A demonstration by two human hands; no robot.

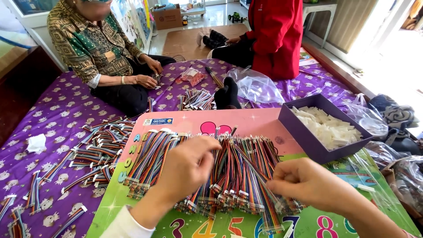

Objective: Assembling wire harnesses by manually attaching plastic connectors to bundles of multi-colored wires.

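purple patterned bedspread (53, 114) across the bed, with a pink-and-green play board (176, 224) laid on top as the work surface. heaped across the board's middle, a thick pile of rainbow ribbon cables (238, 172) with white connector ends, running from its left edge toward the centre. left hand (187, 169) over the pile near the board's near-left part, grip pressed together on cable strands, fingers curled, somewhat blurred. right hand (308, 183) near the board's near-right part, grip pinching one thin cable (251, 165) that slants up toward the pile's centre. at the board's far-right corner, a dark purple box (308, 141) filled with small white plastic housings (328, 128). more loose cable bundles (97, 150) strewn on the bedspread off the board's left edge, a small white scrap (36, 143) well apart beyond them. clear plastic bags (255, 86) past the far edge. seated at the bed's far-left side, a person in a patterned shirt (92, 44), hands on cables in the lap; at the far side, a person in a red jacket (273, 35); a black-socked foot (228, 94) just beyond the board's far edge.
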